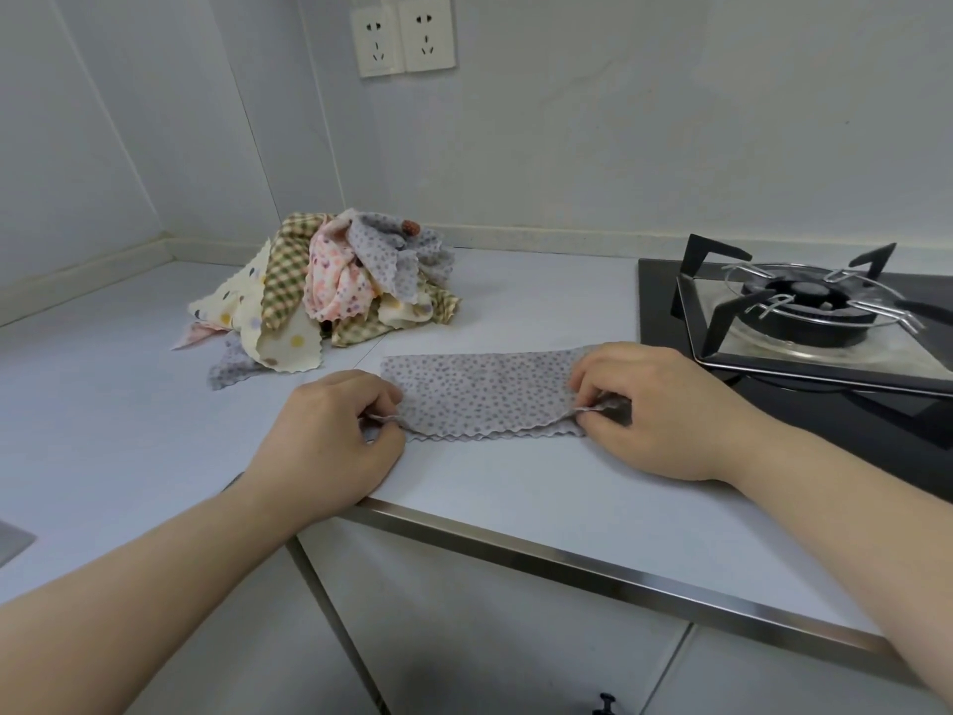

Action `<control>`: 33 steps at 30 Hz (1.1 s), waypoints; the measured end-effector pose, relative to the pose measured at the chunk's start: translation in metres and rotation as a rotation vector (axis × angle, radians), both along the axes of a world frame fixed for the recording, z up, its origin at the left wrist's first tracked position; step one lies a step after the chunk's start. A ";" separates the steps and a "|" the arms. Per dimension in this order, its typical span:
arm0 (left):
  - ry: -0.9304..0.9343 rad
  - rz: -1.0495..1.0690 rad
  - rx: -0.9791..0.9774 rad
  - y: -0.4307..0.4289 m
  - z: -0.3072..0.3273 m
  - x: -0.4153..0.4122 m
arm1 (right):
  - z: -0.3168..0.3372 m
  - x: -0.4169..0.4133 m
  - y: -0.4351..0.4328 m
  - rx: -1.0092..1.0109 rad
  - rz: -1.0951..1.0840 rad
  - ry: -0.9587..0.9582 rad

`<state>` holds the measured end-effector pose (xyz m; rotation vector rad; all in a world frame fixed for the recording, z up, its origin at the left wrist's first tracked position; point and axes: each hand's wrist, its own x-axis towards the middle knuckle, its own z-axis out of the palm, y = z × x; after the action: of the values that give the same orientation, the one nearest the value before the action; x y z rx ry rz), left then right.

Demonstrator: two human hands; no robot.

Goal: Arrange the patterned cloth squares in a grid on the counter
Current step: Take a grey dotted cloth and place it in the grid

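On table (515, 487) front, spreading first grey dotted cloth (485, 394), grip of left hand (335, 430) and right hand (660, 410) pinching its near corners. Next: smooth flat, fetch from pile (330, 286).

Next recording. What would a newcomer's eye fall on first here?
The left hand and right hand, each pinching a near corner of the grey cloth spread on the counter, at centre. Behind them to the left sits a bright pile of crumpled cloths; a gas burner stands at the right edge.
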<state>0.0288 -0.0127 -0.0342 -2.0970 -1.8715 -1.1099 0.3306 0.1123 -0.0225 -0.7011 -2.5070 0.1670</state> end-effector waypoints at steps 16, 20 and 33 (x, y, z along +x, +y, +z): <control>0.248 0.096 0.025 -0.004 0.005 0.008 | 0.005 0.001 -0.002 0.066 -0.107 -0.135; 0.349 0.191 0.063 -0.002 0.004 0.009 | 0.007 0.000 -0.002 0.059 -0.062 -0.114; 0.271 0.164 -0.135 0.028 0.040 0.053 | 0.023 -0.039 -0.012 0.107 -0.182 -0.152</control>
<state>0.0820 0.0154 0.0059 -1.9964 -1.9868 -0.6448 0.2913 0.1006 0.0008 -0.9219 -2.5554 -0.0885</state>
